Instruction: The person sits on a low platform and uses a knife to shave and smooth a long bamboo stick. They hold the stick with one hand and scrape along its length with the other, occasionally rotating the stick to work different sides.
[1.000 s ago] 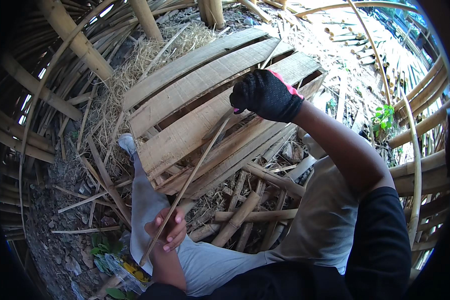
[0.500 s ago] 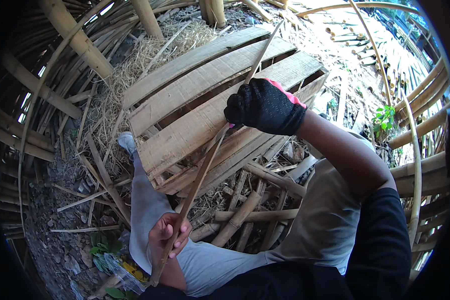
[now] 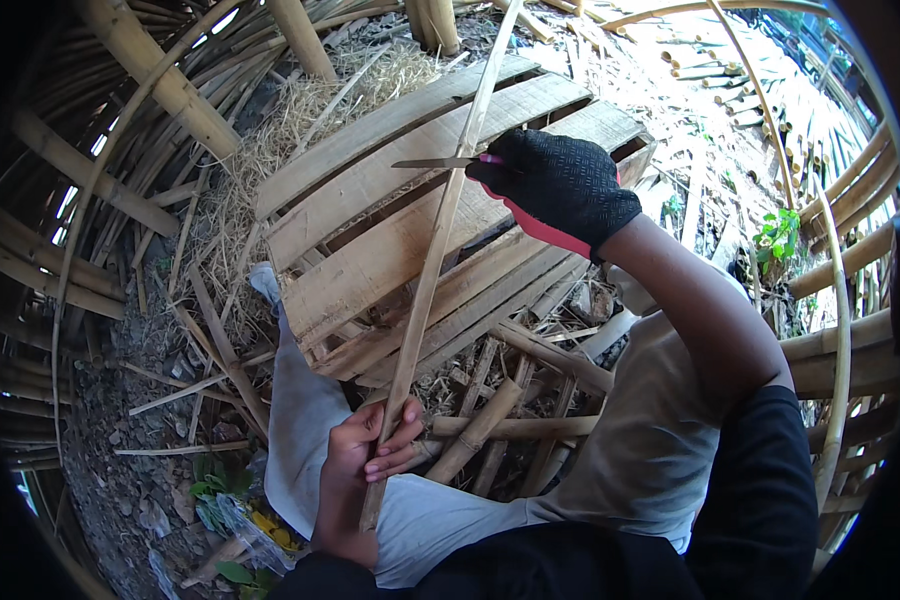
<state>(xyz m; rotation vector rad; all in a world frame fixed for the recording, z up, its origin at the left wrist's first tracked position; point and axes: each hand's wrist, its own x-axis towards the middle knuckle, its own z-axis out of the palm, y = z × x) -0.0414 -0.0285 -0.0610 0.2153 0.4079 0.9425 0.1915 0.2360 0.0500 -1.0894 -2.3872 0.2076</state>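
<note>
My bare left hand [image 3: 372, 445] is closed around the lower part of a long, flat bamboo strip [image 3: 432, 268]. From there the strip slants up and away across the wooden slatted crate [image 3: 370, 282] before me. In a black and red glove, my right hand [image 3: 560, 185] is closed on a knife [image 3: 435, 163]. Its thin blade points left and crosses the strip's upper part. Whether blade and strip touch I cannot tell. The knife's handle is mostly hidden in the glove; a bit of pink-purple shows at the blade's base.
Cut bamboo pieces [image 3: 480, 432] lie between my legs. Dry straw [image 3: 315, 110] is heaped beyond the crate's left side. Bamboo posts [image 3: 175, 85] stand at the far left. More bamboo lengths [image 3: 710, 70] lie in sunlight at the far right, beyond a small green plant [image 3: 778, 238].
My right hand has turned and moved slightly away, leaving the knife blade exposed and pointing left. The strip is more upright, and my left hand has shifted a little right.
</note>
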